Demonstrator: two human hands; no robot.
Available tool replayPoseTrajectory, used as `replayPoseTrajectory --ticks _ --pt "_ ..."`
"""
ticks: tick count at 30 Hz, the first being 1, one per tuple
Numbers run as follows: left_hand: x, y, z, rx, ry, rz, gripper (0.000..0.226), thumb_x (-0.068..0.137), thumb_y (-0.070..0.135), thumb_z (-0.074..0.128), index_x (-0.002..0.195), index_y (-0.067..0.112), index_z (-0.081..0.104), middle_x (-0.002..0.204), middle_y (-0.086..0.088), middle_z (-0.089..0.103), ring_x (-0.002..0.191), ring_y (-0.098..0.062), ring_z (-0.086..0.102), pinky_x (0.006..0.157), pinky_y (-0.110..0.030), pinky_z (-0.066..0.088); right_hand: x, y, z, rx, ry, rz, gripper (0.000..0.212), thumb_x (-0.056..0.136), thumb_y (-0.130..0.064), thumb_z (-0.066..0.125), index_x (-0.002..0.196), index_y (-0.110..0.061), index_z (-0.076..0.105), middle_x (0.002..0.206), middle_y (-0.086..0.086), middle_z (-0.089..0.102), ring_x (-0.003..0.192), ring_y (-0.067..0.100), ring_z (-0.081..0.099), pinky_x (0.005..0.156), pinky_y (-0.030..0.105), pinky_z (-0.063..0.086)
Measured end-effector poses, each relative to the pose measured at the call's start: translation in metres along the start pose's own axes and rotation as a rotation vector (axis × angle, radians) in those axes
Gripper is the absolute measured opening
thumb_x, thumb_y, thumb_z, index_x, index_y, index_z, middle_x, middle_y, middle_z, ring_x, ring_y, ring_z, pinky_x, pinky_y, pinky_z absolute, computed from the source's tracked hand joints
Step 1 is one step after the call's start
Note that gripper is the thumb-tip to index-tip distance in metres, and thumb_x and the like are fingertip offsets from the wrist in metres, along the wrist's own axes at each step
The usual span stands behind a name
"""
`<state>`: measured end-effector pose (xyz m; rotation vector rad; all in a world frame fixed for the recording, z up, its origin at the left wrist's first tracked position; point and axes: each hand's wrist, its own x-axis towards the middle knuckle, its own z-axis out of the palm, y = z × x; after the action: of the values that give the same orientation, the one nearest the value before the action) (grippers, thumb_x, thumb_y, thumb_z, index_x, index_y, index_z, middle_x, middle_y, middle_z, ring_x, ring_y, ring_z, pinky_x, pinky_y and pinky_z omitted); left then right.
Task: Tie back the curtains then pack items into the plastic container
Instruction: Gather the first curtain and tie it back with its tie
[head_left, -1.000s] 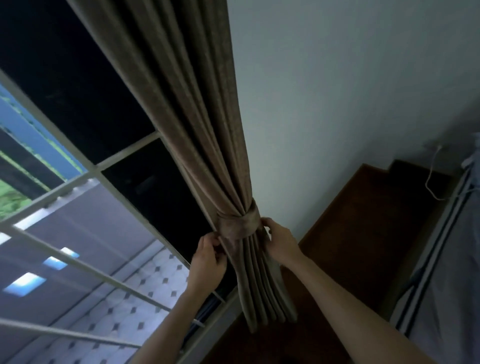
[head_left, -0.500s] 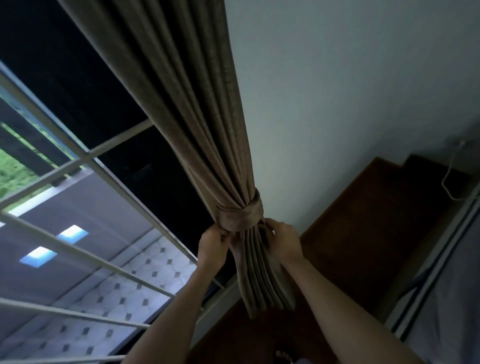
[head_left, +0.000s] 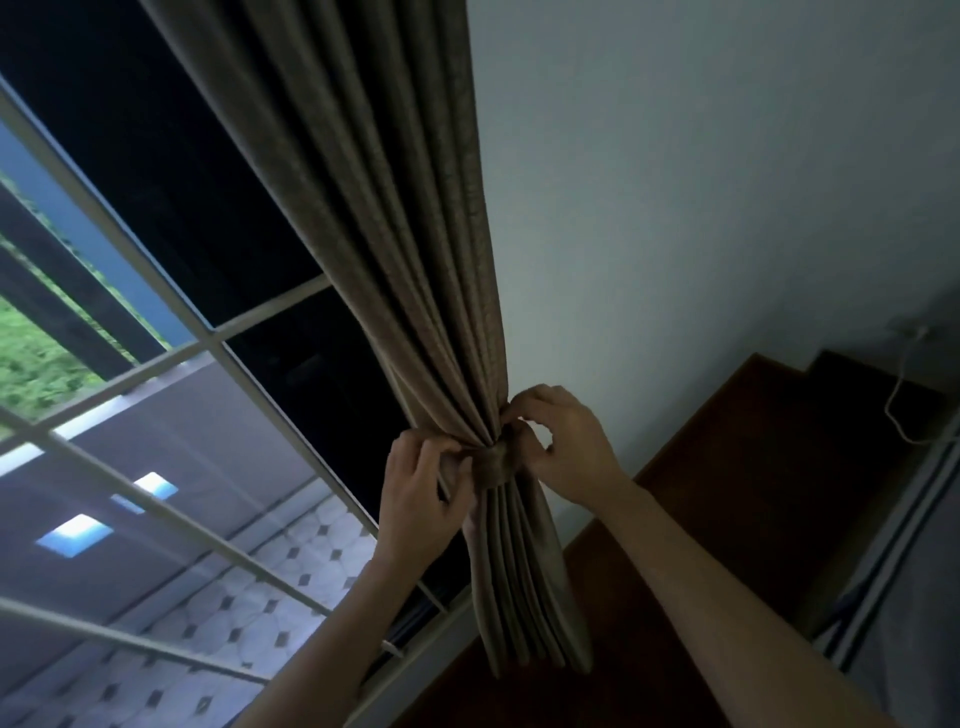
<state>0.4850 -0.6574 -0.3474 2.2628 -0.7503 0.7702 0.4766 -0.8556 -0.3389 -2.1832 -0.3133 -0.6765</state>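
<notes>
A brown pleated curtain (head_left: 395, 249) hangs between the window and the white wall, gathered into a bundle. A matching brown tie-back band (head_left: 493, 462) wraps round the bundle at its narrowest point. My left hand (head_left: 415, 488) pinches the band and folds on the window side. My right hand (head_left: 561, 447) has its fingers curled round the band on the wall side. Below the band the curtain's loose folds (head_left: 524, 587) hang down. No plastic container is in view.
A window (head_left: 171, 358) with white bars fills the left, showing a tiled roof and greenery outside. A white wall (head_left: 701, 182) stands right of the curtain. Dark wooden floor (head_left: 727, 519) lies below, with a white cable (head_left: 901, 395) and a bed edge (head_left: 914, 597) at far right.
Both hands have moved up from just below the band to grip it at its sides. The band looks drawn tighter round the bundle. The view has tilted slightly.
</notes>
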Motion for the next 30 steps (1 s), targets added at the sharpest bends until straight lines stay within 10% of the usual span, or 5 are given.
replayPoseTrajectory --ticks 13,22,30 --pt "0.008 -0.007 -0.003 0.222 -0.01 0.15 0.015 0.092 0.028 0.052 0.092 0.018 0.063 0.091 -0.001 0.057 0.088 -0.018 0.049 0.085 -0.026 0.034 0.051 -0.019 -0.037 -0.406 -0.65 -0.183 0.021 0.087 -0.02 0.057 0.098 -0.013 0.073 0.104 0.006 0.06 0.097 0.017 0.055 0.082 0.038 0.051" --pt "0.012 -0.006 -0.014 0.228 0.042 0.191 0.012 0.093 0.031 0.05 0.094 0.023 0.058 0.091 0.004 0.054 0.089 -0.015 0.049 0.088 -0.025 0.032 0.051 -0.013 -0.041 -0.516 -0.415 -0.34 0.009 0.081 -0.01 0.07 0.085 -0.019 0.072 0.083 0.002 0.061 0.061 0.02 0.06 0.056 0.034 0.05" --pt "0.013 -0.008 -0.013 0.204 0.02 0.148 0.014 0.092 0.029 0.053 0.092 0.021 0.063 0.091 0.004 0.056 0.089 -0.015 0.05 0.089 -0.023 0.031 0.033 -0.015 -0.04 -0.285 -0.549 -0.129 0.026 0.091 -0.012 0.06 0.115 -0.02 0.069 0.11 0.004 0.062 0.083 0.019 0.064 0.076 0.039 0.054"
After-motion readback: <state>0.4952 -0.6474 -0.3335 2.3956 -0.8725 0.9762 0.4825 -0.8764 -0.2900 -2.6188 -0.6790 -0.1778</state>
